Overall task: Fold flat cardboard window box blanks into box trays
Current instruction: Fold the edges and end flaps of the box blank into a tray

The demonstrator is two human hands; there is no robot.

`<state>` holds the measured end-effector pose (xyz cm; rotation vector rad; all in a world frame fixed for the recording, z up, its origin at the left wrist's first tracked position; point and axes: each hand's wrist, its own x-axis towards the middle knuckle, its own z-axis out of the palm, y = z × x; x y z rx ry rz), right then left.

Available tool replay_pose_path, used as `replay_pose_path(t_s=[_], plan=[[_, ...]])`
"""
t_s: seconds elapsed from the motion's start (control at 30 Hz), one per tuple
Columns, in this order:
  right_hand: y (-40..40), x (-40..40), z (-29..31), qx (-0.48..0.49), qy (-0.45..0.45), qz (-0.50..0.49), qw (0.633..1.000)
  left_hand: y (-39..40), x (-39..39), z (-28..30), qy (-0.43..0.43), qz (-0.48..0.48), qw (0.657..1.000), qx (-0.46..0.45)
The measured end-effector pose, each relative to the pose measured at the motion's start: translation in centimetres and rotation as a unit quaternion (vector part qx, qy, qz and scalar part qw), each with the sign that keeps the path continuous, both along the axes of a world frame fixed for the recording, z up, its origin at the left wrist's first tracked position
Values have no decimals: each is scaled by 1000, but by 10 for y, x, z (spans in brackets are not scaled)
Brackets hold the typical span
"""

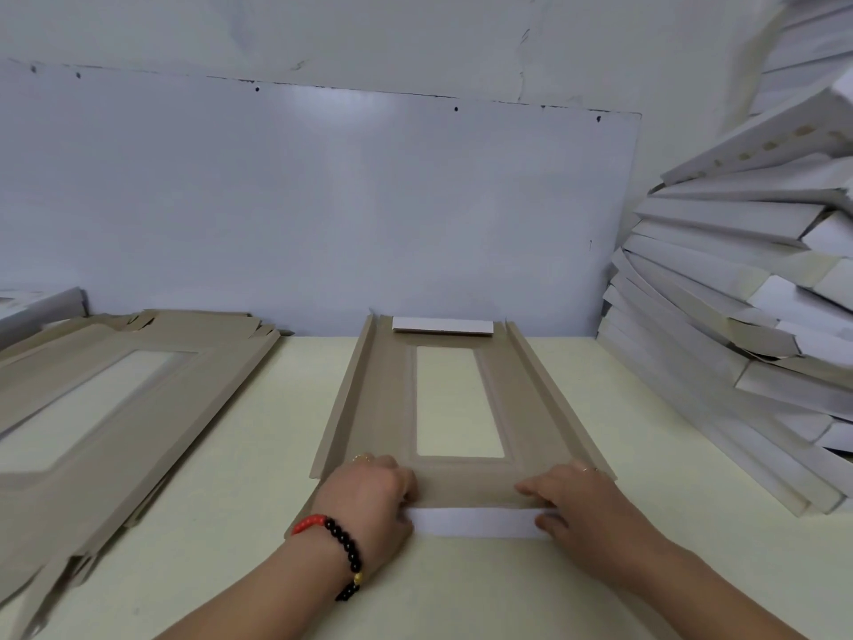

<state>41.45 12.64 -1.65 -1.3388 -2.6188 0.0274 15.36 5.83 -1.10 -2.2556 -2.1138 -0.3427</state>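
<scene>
A tan cardboard window box blank [461, 408] lies lengthwise on the pale table, running from near to far, with a long rectangular window cut in its middle; both long side flaps stand raised, and the white-faced end flaps at its near and far ends are turned up and inward. To the left lies a stack of flat blanks [115, 399] of the same tan card. At the far right, folded white trays [747, 316] are piled high in a fanned, leaning heap.
</scene>
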Motion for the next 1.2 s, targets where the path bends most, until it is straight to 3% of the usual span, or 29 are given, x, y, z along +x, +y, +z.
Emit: replay_pose_path(t_s=[0.1, 0.2, 0.37, 0.5, 0.6, 0.67, 0.73, 0.87, 0.93, 1.07, 1.2], plan=[[-17, 1, 8, 114, -33, 61, 991, -16, 4, 1, 81, -60, 992, 81], [-34, 7, -2, 119, -58, 77, 988, -31, 8, -6, 105, -121, 979, 126], [-48, 21, -16, 124, 21, 155, 980, -44, 3, -20, 105, -165, 974, 115], [-44, 34, -21, 206, 16, 177, 962, -58, -11, -14, 18, -161, 981, 109], [-39, 47, -13, 220, 79, 120, 965, -62, -30, -8, -88, -57, 976, 190], [-35, 57, -2, 180, 156, -7, 971, -56, -46, -2, -130, 77, 969, 194], [-25, 64, 5, 63, 214, -125, 967, -46, -60, 5, -226, 184, 949, 119], [-6, 52, 20, -166, 346, -226, 895, -23, -66, 8, -415, 230, 880, 29], [2, 43, 20, -204, 363, -222, 881, -13, -60, 4, -380, 213, 900, 20], [8, 25, 16, -201, 305, -205, 908, 0, -46, -1, -314, 187, 931, 2], [16, 15, 12, -157, 166, -198, 953, 13, -37, -6, -243, 194, 950, -37]])
